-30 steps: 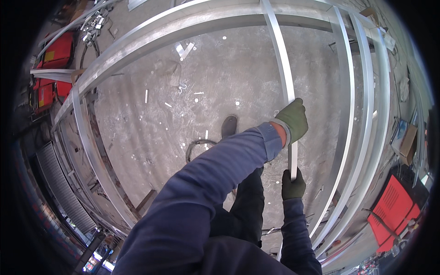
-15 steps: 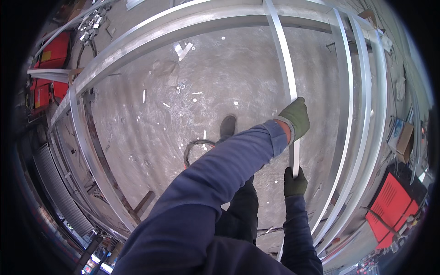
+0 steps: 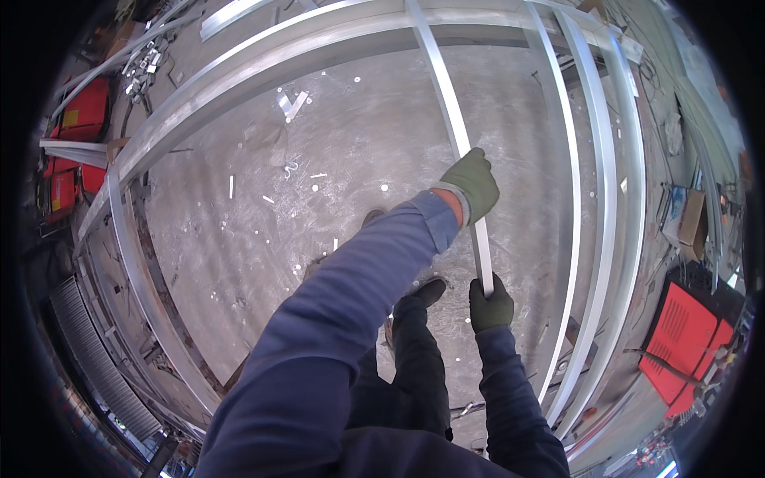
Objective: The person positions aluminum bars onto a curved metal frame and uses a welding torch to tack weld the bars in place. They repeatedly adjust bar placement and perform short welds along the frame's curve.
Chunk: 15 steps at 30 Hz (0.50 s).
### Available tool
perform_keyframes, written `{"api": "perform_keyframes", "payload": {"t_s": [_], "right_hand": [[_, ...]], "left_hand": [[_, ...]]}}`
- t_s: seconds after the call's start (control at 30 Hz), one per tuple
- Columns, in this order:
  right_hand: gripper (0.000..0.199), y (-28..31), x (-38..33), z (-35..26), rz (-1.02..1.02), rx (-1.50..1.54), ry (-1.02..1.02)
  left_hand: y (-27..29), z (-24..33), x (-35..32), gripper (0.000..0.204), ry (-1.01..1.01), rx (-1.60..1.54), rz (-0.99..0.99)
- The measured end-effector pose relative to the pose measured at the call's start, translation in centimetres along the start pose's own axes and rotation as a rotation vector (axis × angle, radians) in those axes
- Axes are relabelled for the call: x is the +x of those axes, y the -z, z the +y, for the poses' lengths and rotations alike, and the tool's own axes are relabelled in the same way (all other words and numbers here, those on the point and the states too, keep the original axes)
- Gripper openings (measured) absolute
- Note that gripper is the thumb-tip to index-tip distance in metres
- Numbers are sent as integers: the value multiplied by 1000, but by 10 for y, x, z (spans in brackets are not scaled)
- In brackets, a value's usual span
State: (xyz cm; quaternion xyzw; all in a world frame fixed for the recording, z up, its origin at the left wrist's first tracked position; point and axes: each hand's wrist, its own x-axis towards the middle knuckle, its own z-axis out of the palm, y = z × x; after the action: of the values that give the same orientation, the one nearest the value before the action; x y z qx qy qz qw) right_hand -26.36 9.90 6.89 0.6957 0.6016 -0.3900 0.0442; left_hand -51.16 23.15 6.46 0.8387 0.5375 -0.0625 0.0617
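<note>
A long, pale metal tube [image 3: 444, 95] runs from the far frame bar towards me. My left hand [image 3: 476, 185], in a green glove, is wrapped around it partway along. At its near end my right hand [image 3: 492, 304], in a darker-looking glove, is closed around the tube. Both hands are right of my body, the left one farther out. The far end of the tube reaches the wide metal beam [image 3: 319, 49]; whether it rests on it or is fixed there I cannot tell.
Several similar metal bars [image 3: 572, 199] run lengthwise on my right. Small metal offcuts [image 3: 296, 107] lie scattered across the grey floor [image 3: 335, 151]. Red machines [image 3: 685, 334] stand at the right and far left. A side beam [image 3: 135, 255] borders the left, and my shoe [image 3: 431, 292] is below.
The whole view has shifted, and the tube and both hands now appear farther left. My grip on the tube looks the same. My feet have changed position.
</note>
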Motion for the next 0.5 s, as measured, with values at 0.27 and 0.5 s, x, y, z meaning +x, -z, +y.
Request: {"api": "perform_keyframes", "payload": {"t_s": [0.27, 0.5], "right_hand": [[52, 1, 1, 0, -64, 10, 2], [52, -26, -33, -16, -42, -32, 55]], "left_hand": [[9, -3, -6, 11, -15, 24, -111], [21, -15, -46, 12, -39, 43, -230]]}}
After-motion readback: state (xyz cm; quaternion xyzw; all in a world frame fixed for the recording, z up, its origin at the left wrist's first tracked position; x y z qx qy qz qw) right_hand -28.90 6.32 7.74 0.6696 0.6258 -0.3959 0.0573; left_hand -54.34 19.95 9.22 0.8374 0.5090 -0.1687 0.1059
